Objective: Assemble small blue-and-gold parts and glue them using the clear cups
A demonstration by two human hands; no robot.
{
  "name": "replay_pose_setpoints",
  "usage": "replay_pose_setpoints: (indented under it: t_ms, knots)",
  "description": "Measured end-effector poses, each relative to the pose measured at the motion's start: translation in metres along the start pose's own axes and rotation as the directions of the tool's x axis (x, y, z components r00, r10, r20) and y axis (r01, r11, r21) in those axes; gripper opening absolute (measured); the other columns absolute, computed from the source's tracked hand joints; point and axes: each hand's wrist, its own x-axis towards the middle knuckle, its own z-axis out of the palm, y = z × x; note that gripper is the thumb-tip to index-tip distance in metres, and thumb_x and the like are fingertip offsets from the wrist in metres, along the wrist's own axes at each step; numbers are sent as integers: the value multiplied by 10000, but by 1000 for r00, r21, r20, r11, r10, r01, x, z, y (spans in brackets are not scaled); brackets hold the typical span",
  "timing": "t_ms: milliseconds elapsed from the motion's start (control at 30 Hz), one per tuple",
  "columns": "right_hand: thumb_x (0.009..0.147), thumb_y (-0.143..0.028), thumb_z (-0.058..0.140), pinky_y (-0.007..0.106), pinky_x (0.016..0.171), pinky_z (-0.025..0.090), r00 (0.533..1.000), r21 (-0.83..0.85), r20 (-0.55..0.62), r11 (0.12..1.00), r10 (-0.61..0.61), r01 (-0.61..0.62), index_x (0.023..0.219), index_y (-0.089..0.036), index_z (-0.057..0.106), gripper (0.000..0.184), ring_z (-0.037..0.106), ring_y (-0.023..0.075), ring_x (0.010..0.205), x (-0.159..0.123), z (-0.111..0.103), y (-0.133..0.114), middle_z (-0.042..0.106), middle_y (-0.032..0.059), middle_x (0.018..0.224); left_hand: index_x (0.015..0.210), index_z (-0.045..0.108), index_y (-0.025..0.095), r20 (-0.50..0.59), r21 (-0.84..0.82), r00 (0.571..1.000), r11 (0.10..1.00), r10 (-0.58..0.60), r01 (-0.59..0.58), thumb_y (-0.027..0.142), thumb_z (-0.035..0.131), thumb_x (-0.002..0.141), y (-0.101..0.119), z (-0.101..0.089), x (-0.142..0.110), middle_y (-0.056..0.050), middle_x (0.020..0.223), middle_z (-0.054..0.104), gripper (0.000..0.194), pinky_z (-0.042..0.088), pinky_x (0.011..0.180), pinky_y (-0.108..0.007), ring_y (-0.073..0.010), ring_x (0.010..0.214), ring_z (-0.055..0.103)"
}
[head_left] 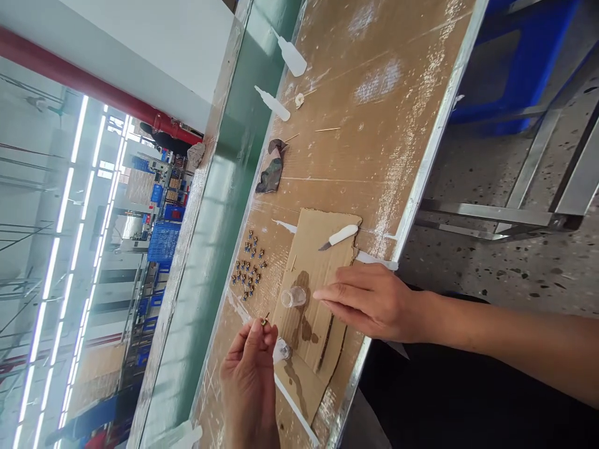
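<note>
From the head camera, your left hand (249,380) pinches a tiny figurine (265,321) between its fingertips, lifted just above the cardboard-covered bench (374,125). Your right hand (374,302) lies flat and released on the loose cardboard sheet (322,249), fingertips just beside a small clear cup (293,297). A cluster of small figurines (248,268) stands near the bench's far edge. A white-handled knife (339,237) rests on the sheet, and two glue bottles (274,104) lie well apart from your hands.
</note>
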Motion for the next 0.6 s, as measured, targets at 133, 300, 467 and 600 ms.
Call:
replay_pose_setpoints:
  t_ms: [133, 300, 467, 600]
  knots:
    - [921, -157, 436, 220, 529, 390, 1000, -20, 2, 1000, -10, 10, 905, -118, 593, 162, 498, 92, 590, 0, -1, 0, 565, 14, 664, 718, 683, 175, -54, 240, 994, 967, 96, -81, 340, 822, 536, 0, 1, -5, 21, 637, 635, 282, 470, 592, -182, -77, 595, 574]
    - [915, -160, 451, 222, 529, 379, 1000, -30, 7, 999, -12, 13, 895, -109, 611, 169, 479, 93, 574, 1, -2, 1, 558, 12, 645, 802, 702, 202, 85, 588, 937, 742, 340, -323, 412, 743, 641, 2, 8, -9, 12, 702, 668, 269, 465, 640, -224, -113, 656, 591]
    - [904, -166, 480, 226, 528, 373, 1000, -43, 1, 999, -10, 10, 880, -98, 627, 164, 487, 100, 581, 0, -1, 2, 569, 21, 647, 768, 693, 229, 287, 670, 832, 522, 474, -528, 390, 664, 713, 9, 21, -6, 4, 742, 677, 173, 471, 718, -275, -147, 708, 605]
    - [915, -184, 462, 225, 531, 378, 1000, -47, -13, 999, -9, 9, 876, -104, 630, 190, 485, 99, 581, 0, 0, 3, 565, 17, 643, 733, 674, 236, 369, 701, 791, 413, 487, -581, 373, 631, 735, 13, 30, -3, 7, 695, 653, 144, 473, 703, -283, -151, 659, 589]
